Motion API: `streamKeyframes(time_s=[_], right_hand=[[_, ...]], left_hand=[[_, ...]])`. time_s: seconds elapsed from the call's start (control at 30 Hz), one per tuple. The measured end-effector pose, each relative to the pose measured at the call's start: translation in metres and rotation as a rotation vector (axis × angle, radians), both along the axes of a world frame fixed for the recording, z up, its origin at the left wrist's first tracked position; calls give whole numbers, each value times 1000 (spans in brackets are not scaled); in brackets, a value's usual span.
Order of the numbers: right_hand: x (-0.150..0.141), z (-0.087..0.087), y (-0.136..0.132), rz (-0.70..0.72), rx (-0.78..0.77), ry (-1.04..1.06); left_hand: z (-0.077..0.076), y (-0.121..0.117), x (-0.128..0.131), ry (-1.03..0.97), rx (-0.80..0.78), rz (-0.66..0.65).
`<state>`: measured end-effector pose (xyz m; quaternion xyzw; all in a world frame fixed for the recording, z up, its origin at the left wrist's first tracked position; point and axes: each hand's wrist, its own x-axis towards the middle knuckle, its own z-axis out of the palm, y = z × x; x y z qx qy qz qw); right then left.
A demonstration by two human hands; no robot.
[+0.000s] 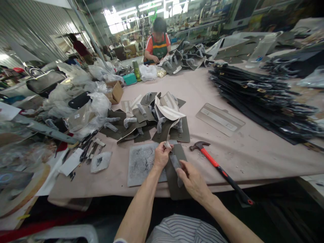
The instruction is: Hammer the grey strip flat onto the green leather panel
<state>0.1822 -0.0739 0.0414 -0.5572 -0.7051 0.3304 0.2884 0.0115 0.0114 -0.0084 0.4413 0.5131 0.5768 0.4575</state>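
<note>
Hands pinch opposite ends of the grey wrapped strap [174, 162]: your left hand [161, 156] steadies, right hand [193, 182] pulls it taut over the dark olive leather panel [177, 189].

panel [177, 175] under both hands, table [253, 152] front edge; mat [141, 163] left; hammer [217, 167] right; panel pile [152, 118] behind

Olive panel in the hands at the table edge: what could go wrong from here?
1. The panel overhangs the table edge; if either the left hand or the right hand loosens, it could slide off.
2. The hammer lies close by the right hand, its handle end past the edge; a bump might knock it off.
3. The pile of similar pieces lies just behind; it may snag the panel.
</note>
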Motion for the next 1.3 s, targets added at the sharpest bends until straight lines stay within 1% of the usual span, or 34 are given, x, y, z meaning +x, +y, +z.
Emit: streamKeyframes(time_s=[0.07, 0.1, 0.17, 0.23, 0.3, 0.33, 0.4, 0.47, 0.57, 0.63, 0.73, 0.77, 0.8, 0.9, 1.0, 1.03, 1.1, 1.2, 1.3], right_hand=[[23, -1, 16, -100, 88, -50], [37, -3, 24, -150, 135, -122], [65, -9, 37, -217, 182, -347], [89, -17, 44, -219, 147, -603], [105, -24, 43, -193, 90, -787], [110, -26, 42, -177, 69, -837], [116, -28, 40, -160, 17, -860], [118, -28, 42, -166, -85, -776], [118, -23, 47, -188, -318, -521], [116, -19, 46, -197, -527, -226], [108, -14, 40, -240, -895, 371], [104, -13, 38, -274, -983, 530], [101, -12, 37, -308, -1033, 620], [92, -10, 37, -394, -1046, 706], [87, -9, 39, -419, -1027, 701], [86, -9, 39, -422, -1023, 697], [85, -7, 38, -423, -1018, 690], [83, -3, 35, -430, -1013, 686], [81, 0, 36, -439, -1014, 679]], left_hand=[[-2, -1, -3, 9, 0, -7], [-2, -2, -4, 20, 1, -10], [-1, -2, -4, 41, 6, -6], [-1, -2, -3, 58, 7, -1], [0, -3, -1, 83, 4, 0], [1, -3, 0, 100, 3, -1], [2, -4, 1, 139, 1, -4], [4, -4, 2, 183, 3, -6], [8, -2, 1, 221, 3, -16], [11, -1, 0, 206, -10, -43], [17, 3, -3, 170, -33, -112], [20, 5, -4, 167, -38, -138], [22, 7, -5, 174, -41, -162], [29, 14, -9, 238, -40, -251], [34, 20, -11, 281, -34, -374], [33, 21, -12, 277, -37, -390], [30, 20, -12, 259, -41, -357], [22, 15, -11, 194, -24, -252], [16, 12, -11, 96, -14, -210]])
